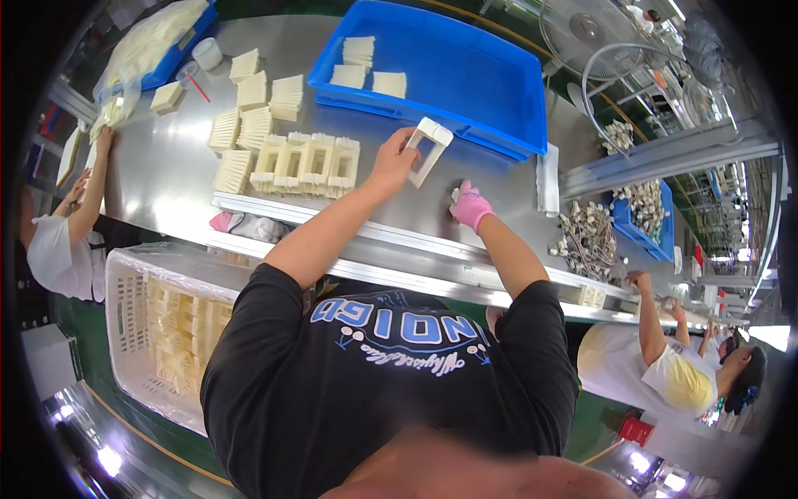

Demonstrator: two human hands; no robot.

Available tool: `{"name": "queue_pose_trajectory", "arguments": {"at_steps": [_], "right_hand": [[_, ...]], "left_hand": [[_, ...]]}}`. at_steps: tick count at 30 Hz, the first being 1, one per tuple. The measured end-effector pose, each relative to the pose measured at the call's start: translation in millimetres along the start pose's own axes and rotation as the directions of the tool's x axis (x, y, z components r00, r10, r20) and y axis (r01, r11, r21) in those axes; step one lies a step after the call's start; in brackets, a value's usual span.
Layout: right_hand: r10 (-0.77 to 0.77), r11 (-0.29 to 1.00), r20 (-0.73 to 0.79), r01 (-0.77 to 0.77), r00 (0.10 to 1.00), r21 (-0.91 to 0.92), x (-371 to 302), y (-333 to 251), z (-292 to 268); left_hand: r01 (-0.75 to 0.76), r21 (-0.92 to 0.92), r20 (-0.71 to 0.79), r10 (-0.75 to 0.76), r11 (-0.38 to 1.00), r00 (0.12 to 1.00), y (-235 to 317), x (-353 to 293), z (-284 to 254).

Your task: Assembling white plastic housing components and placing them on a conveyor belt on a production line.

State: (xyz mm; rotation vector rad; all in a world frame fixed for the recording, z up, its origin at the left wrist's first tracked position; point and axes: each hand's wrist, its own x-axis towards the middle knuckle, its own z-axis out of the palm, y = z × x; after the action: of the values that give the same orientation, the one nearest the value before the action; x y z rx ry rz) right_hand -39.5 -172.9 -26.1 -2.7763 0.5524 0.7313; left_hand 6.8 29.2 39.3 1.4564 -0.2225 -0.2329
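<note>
My left hand (391, 166) grips a cream-white rectangular plastic frame (435, 131), held tilted above the metal table, just in front of the blue tray. My right hand (471, 206), in a pink glove, is closed low over the table to the right of the frame. Something small and whitish shows at its fingertips, too little to name. Left of my hands stands a row of similar cream frames (343, 163). Behind and beside that row lie several bundles of thin cream ribbed pieces (255, 126).
The large blue tray (465, 66) holds a few cream bundles at its left end. A white crate (126, 320) of cream parts stands below left. Heaped wired parts (588, 237) lie at right, near a metal rail (673, 158). Co-workers sit on both sides.
</note>
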Motion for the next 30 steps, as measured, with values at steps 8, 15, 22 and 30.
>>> {"name": "queue_pose_trajectory", "arguments": {"at_steps": [8, 15, 22, 30], "right_hand": [[-0.08, 0.97, 0.046, 0.088, 0.996, -0.228, -29, -2, -20], [-0.258, 0.966, -0.423, 0.225, 0.869, -0.127, -38, 12, -26], [-0.339, 0.49, -0.06, 0.231, 0.939, 0.841, -100, -29, -74], [-0.221, 0.565, -0.672, 0.655, 0.707, 0.503, -100, -51, -29]], "left_hand": [[0.358, -0.356, 0.065, -0.36, 0.863, 0.931, -34, -6, 31], [0.275, -0.194, 0.07, -0.266, 0.942, 0.961, -51, -3, 23], [0.265, -0.133, 0.194, -0.237, 0.955, 0.952, -38, -21, 35], [0.224, -0.297, 0.264, -0.146, 0.928, 0.953, -33, -26, 35]]}}
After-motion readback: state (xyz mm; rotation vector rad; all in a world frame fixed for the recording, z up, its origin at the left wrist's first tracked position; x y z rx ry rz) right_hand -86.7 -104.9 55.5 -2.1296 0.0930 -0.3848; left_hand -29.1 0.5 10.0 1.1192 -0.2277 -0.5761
